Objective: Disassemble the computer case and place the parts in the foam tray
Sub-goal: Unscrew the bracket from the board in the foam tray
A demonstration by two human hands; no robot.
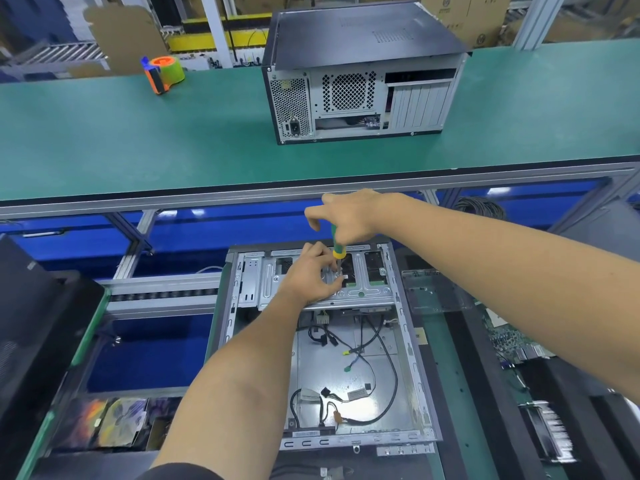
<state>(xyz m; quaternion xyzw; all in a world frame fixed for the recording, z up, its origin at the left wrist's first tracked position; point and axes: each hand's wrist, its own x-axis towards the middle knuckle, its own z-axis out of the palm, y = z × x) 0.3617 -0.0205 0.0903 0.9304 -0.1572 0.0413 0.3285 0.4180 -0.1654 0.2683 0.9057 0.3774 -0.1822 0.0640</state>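
Open computer case (408,358) lying flat at the near workstation, 2 hands working at its drive cage.

Behind it, on the green bench (138,133), a second black case (360,71) stands with its rear panel facing the camera, an orange tape dispenser (162,73) well to its left. The open case's long axis runs away from the person; loose cables (381,362) sprawl across its floor, and its barcode label is too small to read. The right hand (349,216) grips a green-and-yellow screwdriver (337,245) upright, tip down on the drive cage (346,296). The left hand (311,275), fingers curled, pinches at the tip, hiding the screw.
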